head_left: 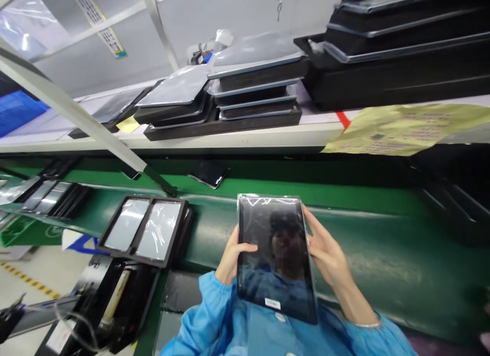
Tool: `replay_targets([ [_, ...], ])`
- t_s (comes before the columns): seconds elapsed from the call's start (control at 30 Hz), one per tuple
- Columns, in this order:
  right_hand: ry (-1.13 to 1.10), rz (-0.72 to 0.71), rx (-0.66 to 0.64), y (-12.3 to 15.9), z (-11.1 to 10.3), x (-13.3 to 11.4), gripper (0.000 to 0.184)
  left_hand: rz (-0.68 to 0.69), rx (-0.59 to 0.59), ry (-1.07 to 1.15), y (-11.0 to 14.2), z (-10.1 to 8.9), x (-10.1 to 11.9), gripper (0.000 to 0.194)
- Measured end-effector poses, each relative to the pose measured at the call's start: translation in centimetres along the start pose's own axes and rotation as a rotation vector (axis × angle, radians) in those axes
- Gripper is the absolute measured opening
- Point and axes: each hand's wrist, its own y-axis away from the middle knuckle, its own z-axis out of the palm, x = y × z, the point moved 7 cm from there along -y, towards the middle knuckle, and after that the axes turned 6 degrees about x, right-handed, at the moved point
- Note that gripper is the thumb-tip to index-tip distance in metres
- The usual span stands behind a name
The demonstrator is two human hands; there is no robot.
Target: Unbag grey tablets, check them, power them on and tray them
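A tablet with a dark glossy screen is held up in front of my blue work coat. Clear film sticks out past its top edge, and a small white label sits near its lower end. My left hand grips the left side, thumb lying on the screen and the other fingers hidden behind. On the right edge my right hand is closed, thumb and fingers at the side of the tablet. Beneath lies the green work surface.
To the left stands a black two-slot tray with film-covered panels. A dark device lies behind the tablet. Stacked black trays line the shelf above. A slanting white post crosses at left. Further trays sit far left.
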Motion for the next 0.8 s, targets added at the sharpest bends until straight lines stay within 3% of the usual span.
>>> replay_targets([
  [0.17,-0.017,0.149,0.015,-0.1,-1.9,6.0,0.048,0.05,0.049,-0.012,-2.7,-3.6,-3.5,0.069],
  [0.37,-0.045,0.301,0.098,1.3,-2.5,9.1,0.042,0.102,0.061,-0.144,-4.3,-5.3,-6.0,0.064],
  [0.5,0.002,0.439,0.159,1.5,-3.3,12.7,0.048,0.103,0.174,-0.319,-8.4,-6.9,-8.0,0.056],
  [0.63,0.082,0.517,0.222,1.8,-4.8,16.2,0.035,0.058,0.311,-0.59,-11.9,-8.9,-10.8,0.049],
  [0.8,0.12,0.481,0.259,2.3,-6.3,16.5,0.031,-0.037,0.501,-0.934,-12.7,-10.7,-13.0,0.064],
])
